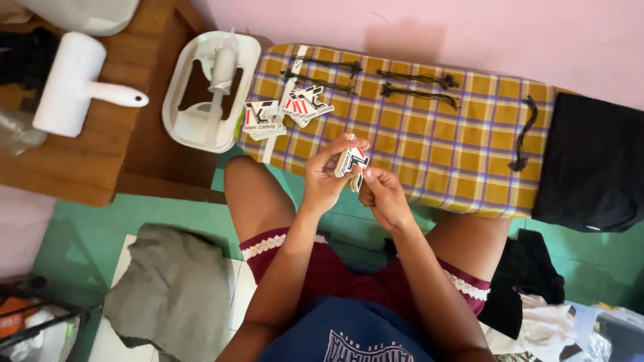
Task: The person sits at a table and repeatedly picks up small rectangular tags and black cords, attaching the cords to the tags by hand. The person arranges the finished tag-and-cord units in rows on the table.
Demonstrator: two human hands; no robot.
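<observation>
My left hand (325, 173) and my right hand (382, 194) are together above my lap, at the near edge of a low board covered in yellow checked cloth (429, 144). Both hold a small stack of white, red and black printed card tags (351, 163), the left hand's fingers curled over the top tag. Two more piles of the same tags (290, 110) lie on the cloth at its left end. Several black string loops (402, 84) lie in rows along the far side of the cloth.
A white plastic holder (208, 90) and a white lint roller (74, 87) sit on a wooden surface (87, 157) at the left. Black fabric (594, 161) lies at the board's right end. A grey cloth (174, 291) lies on the green floor.
</observation>
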